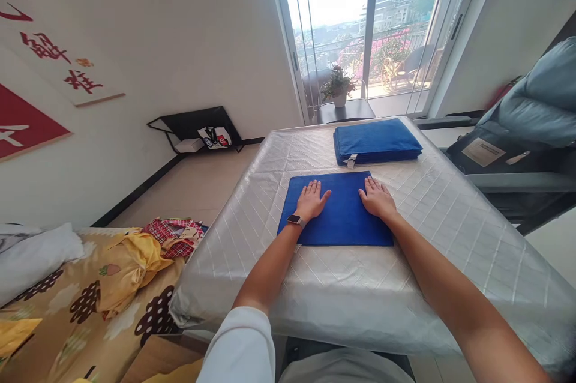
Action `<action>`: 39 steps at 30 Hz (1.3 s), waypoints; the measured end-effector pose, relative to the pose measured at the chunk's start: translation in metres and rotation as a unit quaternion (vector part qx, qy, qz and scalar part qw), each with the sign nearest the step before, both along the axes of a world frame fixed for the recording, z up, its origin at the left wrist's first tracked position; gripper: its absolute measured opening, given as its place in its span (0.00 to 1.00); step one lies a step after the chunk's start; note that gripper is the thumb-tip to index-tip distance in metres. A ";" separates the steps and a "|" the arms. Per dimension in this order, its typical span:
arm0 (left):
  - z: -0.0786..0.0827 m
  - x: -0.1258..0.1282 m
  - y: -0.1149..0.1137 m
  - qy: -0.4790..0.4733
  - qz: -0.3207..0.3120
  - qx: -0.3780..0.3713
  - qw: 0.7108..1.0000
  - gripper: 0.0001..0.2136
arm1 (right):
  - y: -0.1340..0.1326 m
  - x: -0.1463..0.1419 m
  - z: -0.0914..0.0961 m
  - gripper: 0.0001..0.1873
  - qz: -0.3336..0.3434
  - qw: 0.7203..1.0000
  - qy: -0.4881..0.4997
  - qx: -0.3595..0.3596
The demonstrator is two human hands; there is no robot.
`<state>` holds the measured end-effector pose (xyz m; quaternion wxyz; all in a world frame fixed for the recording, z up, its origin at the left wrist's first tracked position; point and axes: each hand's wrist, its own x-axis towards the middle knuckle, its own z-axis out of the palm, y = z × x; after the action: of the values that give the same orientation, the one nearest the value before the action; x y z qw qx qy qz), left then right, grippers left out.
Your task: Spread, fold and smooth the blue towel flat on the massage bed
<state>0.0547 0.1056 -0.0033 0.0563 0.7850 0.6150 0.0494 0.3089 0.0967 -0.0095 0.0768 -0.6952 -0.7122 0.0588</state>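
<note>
A folded blue towel (342,215) lies flat in the middle of a table covered with a silvery quilted sheet (252,203). My left hand (311,200), with a watch on the wrist, rests palm down on the towel's left half, fingers spread. On the right half lies my right hand (376,198), also flat with the fingers stretched out. Behind the towel, at the table's far edge, sits a stack of folded blue towels (376,140) with a white tag at its front.
A bed with a yellow patterned cover and crumpled clothes (130,263) stands at the left. A black shelf (198,128) leans by the wall. A potted plant (338,87) on a chair stands by the balcony door. A grey-blue bag (531,113) lies on furniture at the right.
</note>
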 end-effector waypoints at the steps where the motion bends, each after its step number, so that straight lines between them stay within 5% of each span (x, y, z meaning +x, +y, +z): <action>1: 0.000 -0.018 -0.002 0.004 0.021 -0.003 1.000 0.41 | 0.000 0.000 -0.001 0.39 0.000 1.000 0.000 0.001; 4: 0.000 -0.055 -0.010 0.007 0.055 -0.005 0.998 0.42 | 0.002 0.001 -0.002 0.39 0.000 1.000 -0.005 0.000; 7: -0.001 -0.067 -0.015 0.001 0.058 -0.007 0.998 0.42 | 0.001 0.000 -0.001 0.38 0.000 1.000 -0.011 -0.001; 14: -0.005 -0.063 -0.014 -0.009 0.056 0.015 0.998 0.41 | -0.019 -0.003 0.010 0.36 -0.009 0.996 -0.064 0.066; 20: -0.009 -0.067 -0.011 -0.007 0.052 0.020 0.998 0.41 | -0.047 -0.004 0.001 0.39 -0.002 0.999 -0.044 -0.020; 30: -0.009 -0.066 -0.013 -0.009 0.055 0.015 0.998 0.41 | -0.053 -0.004 -0.001 0.40 -0.003 0.999 -0.031 -0.031; 35: 0.002 -0.067 -0.012 0.020 0.054 -0.008 0.998 0.39 | -0.055 -0.005 -0.002 0.39 -0.004 0.999 -0.032 -0.020; 39: 0.019 -0.031 -0.020 0.039 0.047 0.072 0.996 0.39 | -0.055 -0.006 -0.003 0.39 -0.005 1.000 -0.030 -0.007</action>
<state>0.0241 0.0860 0.0161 -0.0263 0.7584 0.6480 0.0655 0.3025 0.0414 -0.0122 0.0509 -0.7005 -0.7106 0.0427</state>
